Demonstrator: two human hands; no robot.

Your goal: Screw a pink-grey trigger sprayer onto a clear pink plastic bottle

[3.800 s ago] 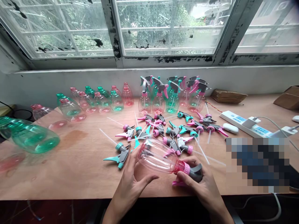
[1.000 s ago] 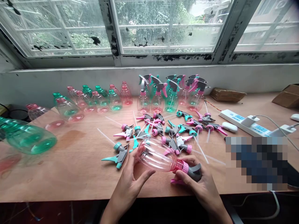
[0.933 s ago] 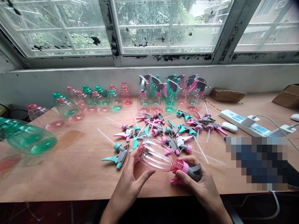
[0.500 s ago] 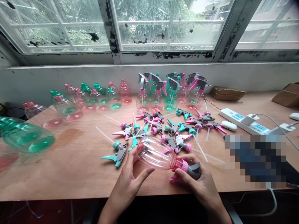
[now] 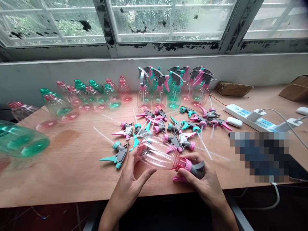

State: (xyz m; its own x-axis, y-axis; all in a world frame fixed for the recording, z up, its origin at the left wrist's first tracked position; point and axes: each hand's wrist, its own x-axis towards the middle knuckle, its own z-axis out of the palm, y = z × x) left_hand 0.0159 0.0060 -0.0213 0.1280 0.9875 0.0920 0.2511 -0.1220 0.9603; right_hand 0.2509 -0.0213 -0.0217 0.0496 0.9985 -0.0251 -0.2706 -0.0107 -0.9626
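Observation:
A clear pink bottle [image 5: 157, 154] lies tilted on its side above the table's front edge, its neck toward the right. My right hand [image 5: 204, 184] is closed around the pink collar [image 5: 188, 165] and grey spray head [image 5: 198, 170] at that neck. The spray head's pink trigger [image 5: 180, 179] sticks out below. My left hand [image 5: 132, 181] cups the bottle's base from the left, its fingers partly hidden behind it and its thumb held off the plastic. Just beyond both hands lie several loose trigger spray heads [image 5: 174, 139] with thin tubes, some pink, some teal.
Headless pink and green bottles [image 5: 113, 98] stand along the left and back, with a large green bottle [image 5: 24, 141] nearest. Bottles with heads [image 5: 174, 93] stand at the back centre. A power strip [image 5: 247, 117], a white case [image 5: 234, 122] and a brown packet [image 5: 232, 88] are at right.
The view has tilted down and shifted slightly, so the things on the table appear a little higher and further left. Both hands keep their hold on the bottle and spray head.

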